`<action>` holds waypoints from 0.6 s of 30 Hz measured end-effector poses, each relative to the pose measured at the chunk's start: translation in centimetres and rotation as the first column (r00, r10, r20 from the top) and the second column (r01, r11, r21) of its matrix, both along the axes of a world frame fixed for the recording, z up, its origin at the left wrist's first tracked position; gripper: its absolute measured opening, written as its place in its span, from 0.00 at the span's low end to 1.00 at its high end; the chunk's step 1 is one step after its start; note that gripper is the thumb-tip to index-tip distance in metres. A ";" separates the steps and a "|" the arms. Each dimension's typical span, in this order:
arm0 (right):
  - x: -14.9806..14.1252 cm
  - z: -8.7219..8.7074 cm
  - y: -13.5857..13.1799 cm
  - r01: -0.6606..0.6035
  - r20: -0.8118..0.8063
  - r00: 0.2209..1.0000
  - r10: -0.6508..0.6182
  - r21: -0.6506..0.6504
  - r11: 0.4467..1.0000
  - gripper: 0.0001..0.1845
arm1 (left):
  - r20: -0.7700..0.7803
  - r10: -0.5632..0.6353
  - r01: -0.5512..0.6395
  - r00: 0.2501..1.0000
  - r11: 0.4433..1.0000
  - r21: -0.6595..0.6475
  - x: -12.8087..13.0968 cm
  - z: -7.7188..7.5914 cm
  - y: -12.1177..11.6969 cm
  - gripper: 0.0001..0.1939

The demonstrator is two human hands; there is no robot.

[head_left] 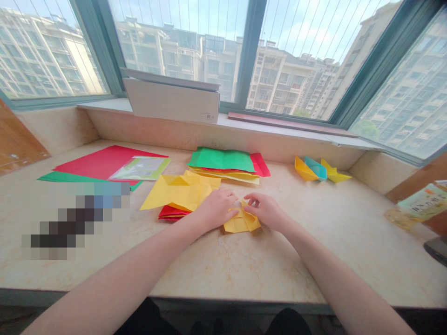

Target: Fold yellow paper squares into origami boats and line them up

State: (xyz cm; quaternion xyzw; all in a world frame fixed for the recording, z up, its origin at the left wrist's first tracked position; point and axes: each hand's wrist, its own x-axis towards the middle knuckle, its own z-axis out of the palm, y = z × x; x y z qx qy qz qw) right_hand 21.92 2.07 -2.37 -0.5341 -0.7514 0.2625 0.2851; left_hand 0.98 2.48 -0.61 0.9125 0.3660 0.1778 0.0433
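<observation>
Near the frame's centre, we are pressing our left hand [217, 208] and right hand [264, 210] onto a small folded yellow paper [241, 222] lying on the marble sill [314, 251], fingers curled and pinching its top edge. Left of it, yellow sheets [179, 190] are overlapping. Farther up, a green-topped stack [225, 160] is resting; at right, three paper boats [319, 170].
</observation>
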 end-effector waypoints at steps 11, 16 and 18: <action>0.3 1.5 0.2 -0.136 -0.354 0.931 0.085 -0.121 0.983 0.17 | 0.261 0.073 -0.017 0.963 0.977 -0.210 0.0 0.0 0.2 0.12; 0.6 3.1 -0.2 -0.274 -0.497 0.852 0.165 -0.154 0.949 0.16 | 0.513 0.187 0.110 0.838 0.863 -0.494 0.2 1.1 0.1 0.15; 0.6 3.6 -0.5 -0.309 -0.530 0.829 0.177 -0.170 0.936 0.17 | 0.580 0.222 0.162 0.784 0.829 -0.535 0.4 1.6 -0.1 0.15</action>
